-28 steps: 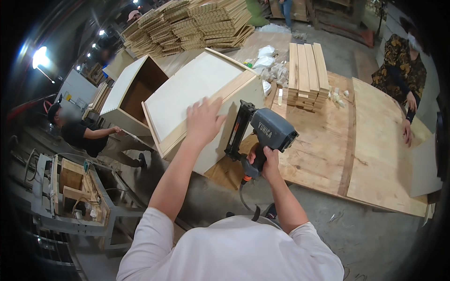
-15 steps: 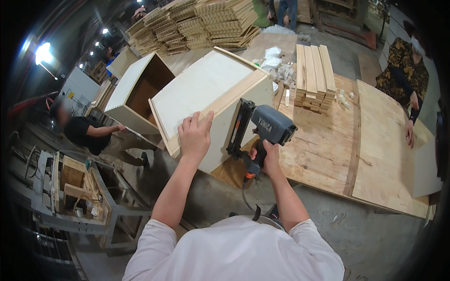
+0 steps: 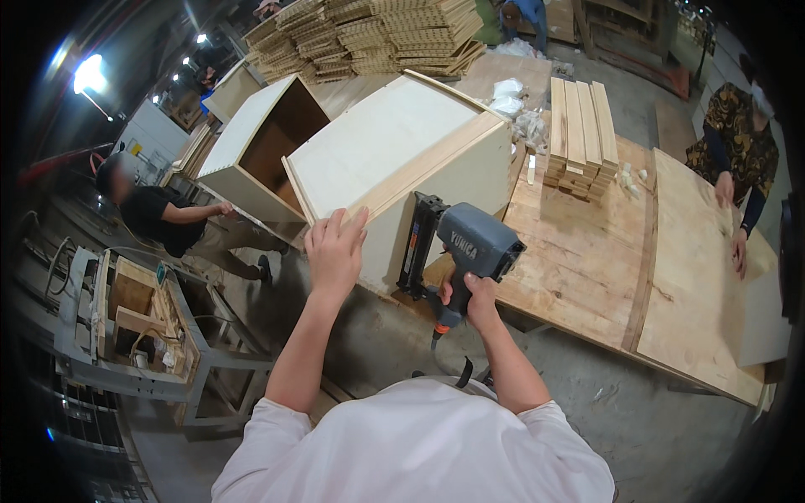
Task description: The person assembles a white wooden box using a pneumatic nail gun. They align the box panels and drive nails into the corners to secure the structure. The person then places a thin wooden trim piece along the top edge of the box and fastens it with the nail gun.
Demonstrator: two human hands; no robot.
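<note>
A large pale wooden cabinet box [image 3: 377, 142] lies tilted in front of me, with a white panel framed by wooden strips facing up. My left hand [image 3: 334, 256] has its fingers bent over the near left end of the long wooden strip [image 3: 419, 174] along the box's near edge. In my right hand [image 3: 471, 300] is a dark grey nail gun [image 3: 471, 239], gripped by its handle. Its black magazine [image 3: 418, 243] stands close to the box's near side; whether it touches cannot be told. An air hose [image 3: 435, 341] hangs below the handle.
A plywood worktable [image 3: 579, 260] extends right, bearing stacked wooden slats [image 3: 580, 138] and plastic bags [image 3: 507, 99]. Another open box [image 3: 260, 159] stands left, near a co-worker [image 3: 163, 205]. A second co-worker [image 3: 738, 138] leans over the right side. A metal frame [image 3: 155, 335] stands lower left.
My left hand has slid along the strip toward the box's near left corner. The nail gun has shifted left and slightly toward me. The right-hand co-worker's hands have moved over the board.
</note>
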